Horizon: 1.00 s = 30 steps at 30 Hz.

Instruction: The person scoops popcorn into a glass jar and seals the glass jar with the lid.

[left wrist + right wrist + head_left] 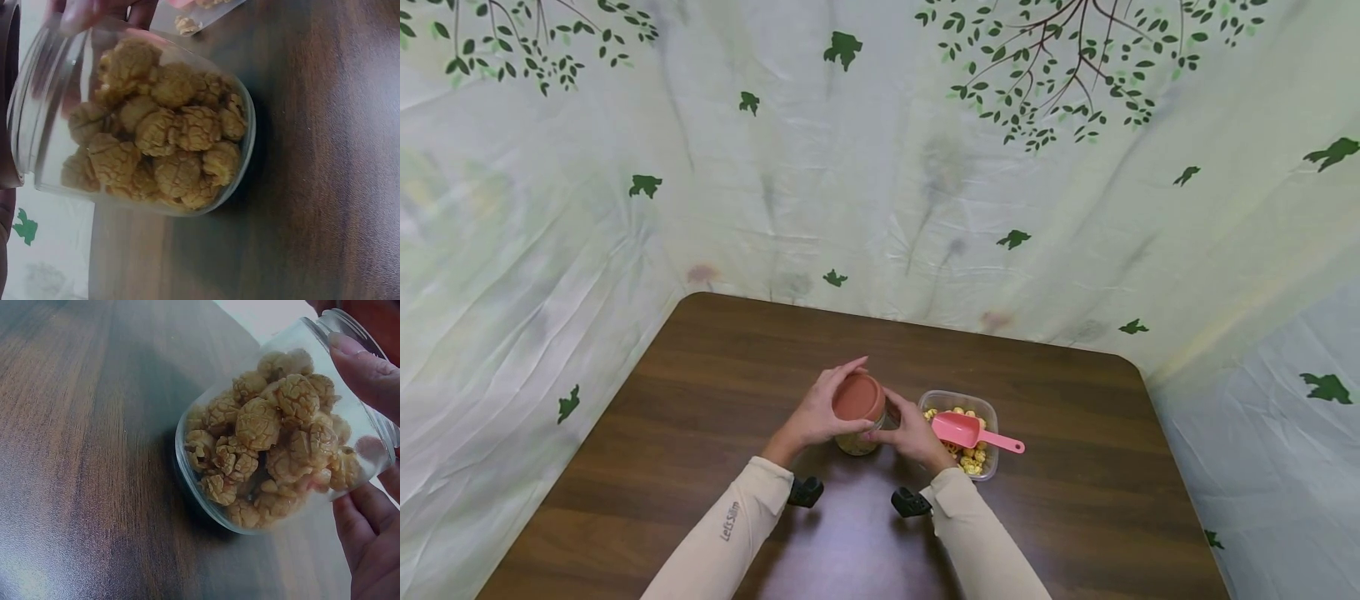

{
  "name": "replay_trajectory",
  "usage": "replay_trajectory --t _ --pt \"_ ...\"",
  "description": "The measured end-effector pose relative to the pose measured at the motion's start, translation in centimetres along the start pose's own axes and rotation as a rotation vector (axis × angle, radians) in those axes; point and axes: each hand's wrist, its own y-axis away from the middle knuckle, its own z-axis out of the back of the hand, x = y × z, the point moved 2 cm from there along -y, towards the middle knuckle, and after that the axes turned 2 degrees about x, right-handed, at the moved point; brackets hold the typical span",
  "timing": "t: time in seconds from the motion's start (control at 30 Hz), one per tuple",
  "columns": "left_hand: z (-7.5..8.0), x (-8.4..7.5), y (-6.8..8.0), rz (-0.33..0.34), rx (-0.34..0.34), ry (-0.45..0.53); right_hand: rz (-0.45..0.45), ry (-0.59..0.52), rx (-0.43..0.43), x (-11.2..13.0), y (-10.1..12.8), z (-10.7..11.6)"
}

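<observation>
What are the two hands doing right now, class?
Left hand: fingers curled over the red lid on the jar.
Right hand: gripping the jar's side.

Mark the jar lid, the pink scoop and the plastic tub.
jar lid [858, 397], head view, middle of its flat top.
pink scoop [957, 428], head view, its bowl.
plastic tub [958, 394], head view, its far rim.

At the centre of the frame, a glass jar stands on the dark wooden worktop. The left hand curls over its reddish-brown lid, and the right hand grips the jar's side. Just right of them sits a clear tub of yellow pieces with a pink scoop lying in it, handle pointing right. Leaf-printed cloth fills the upper frame.
</observation>
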Motion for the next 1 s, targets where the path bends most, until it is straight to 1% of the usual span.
replay_trajectory --t 0.23,0.3,0.4,0.5,0.73,1.0 --pt "-1.1 -0.3 1.1 0.004 -0.022 -0.047 -0.010 0.014 0.008 -0.1 1.1 0.0" --pt "-1.3 -0.5 1.3 -0.004 -0.029 -0.066 -0.015 0.008 0.010 -1.0 1.1 0.0" --pt "-1.8 -0.8 1.7 -0.015 -0.039 -0.121 -0.009 -0.006 0.008 -2.5 1.2 -0.1" --pt "-2.2 -1.1 2.1 -0.009 -0.044 -0.171 -0.009 -0.007 0.007 -3.7 1.3 -0.2" --pt "-1.6 -0.3 1.3 -0.006 -0.022 -0.184 -0.015 -0.001 -0.031 -3.6 0.5 -0.4" --pt "-0.6 0.3 0.5 -0.002 -0.003 -0.167 -0.033 -0.019 -0.057 -3.4 -0.5 -0.5"
